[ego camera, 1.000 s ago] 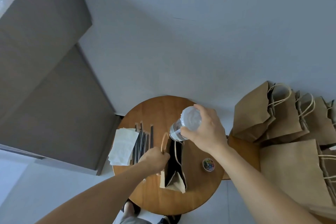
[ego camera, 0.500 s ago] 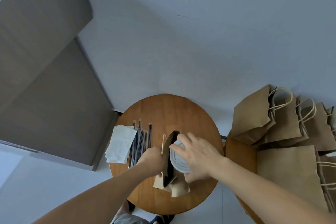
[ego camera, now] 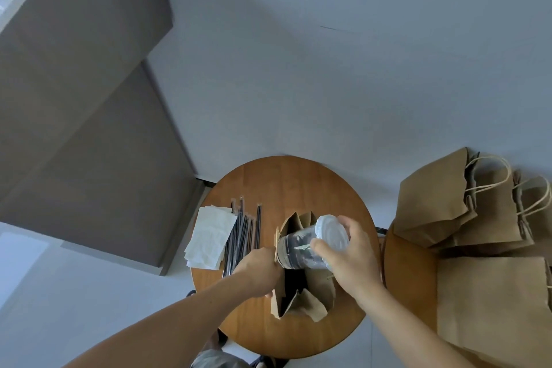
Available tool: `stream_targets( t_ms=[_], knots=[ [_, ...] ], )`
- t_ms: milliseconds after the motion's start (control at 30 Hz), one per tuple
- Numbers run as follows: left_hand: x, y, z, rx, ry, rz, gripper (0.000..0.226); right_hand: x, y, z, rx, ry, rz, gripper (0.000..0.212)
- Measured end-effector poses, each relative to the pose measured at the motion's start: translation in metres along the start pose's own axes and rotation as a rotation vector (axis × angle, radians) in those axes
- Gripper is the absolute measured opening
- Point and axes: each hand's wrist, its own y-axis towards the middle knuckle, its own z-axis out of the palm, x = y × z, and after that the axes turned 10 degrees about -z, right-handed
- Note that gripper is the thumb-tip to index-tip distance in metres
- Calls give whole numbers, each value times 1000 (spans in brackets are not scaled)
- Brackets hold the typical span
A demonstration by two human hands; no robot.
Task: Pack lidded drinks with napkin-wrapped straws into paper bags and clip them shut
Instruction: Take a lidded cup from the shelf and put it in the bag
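Observation:
A clear plastic cup with a white lid (ego camera: 310, 243) hangs tilted over the mouth of an open brown paper bag (ego camera: 310, 305) on the round wooden table (ego camera: 286, 185). My right hand (ego camera: 352, 257) grips the cup near its lid. The cup's base points left and down into the bag's opening. My left hand (ego camera: 258, 272) grips the bag's left edge and holds it open. Black straws (ego camera: 243, 236) lie left of the bag, beside a stack of white napkins (ego camera: 210, 237).
Several brown paper bags with twine handles (ego camera: 466, 203) stand and lie on a second wooden surface (ego camera: 409, 275) at the right. A grey cabinet (ego camera: 89, 128) fills the left. Feet show under the table's near edge.
One second ago the cup was raised above the bag; half a second ago it sat upright at the bag's mouth, lid up. Now it is tilted, its base entering the opening.

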Motion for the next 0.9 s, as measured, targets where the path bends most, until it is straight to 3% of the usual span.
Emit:
stream_targets(
  t_ms=[133, 367, 500, 667, 900],
  knots=[
    [4, 4, -3, 16, -94, -54, 18, -4, -5, 1, 88, -115, 25, 79],
    [0, 4, 0, -85, -62, -12, 16, -22, -18, 23, 442, -751, -415, 88],
    [3, 1, 5, -129, 58, 22, 15, -29, 3, 38, 533, -714, -237, 90],
    [6, 1, 10, -184, 14, -4, 17, -44, 24, 75, 640, -745, -109, 110],
    [13, 8, 8, -171, -20, -39, 20, -72, 35, 114, 701, -832, -112, 93]
  ],
)
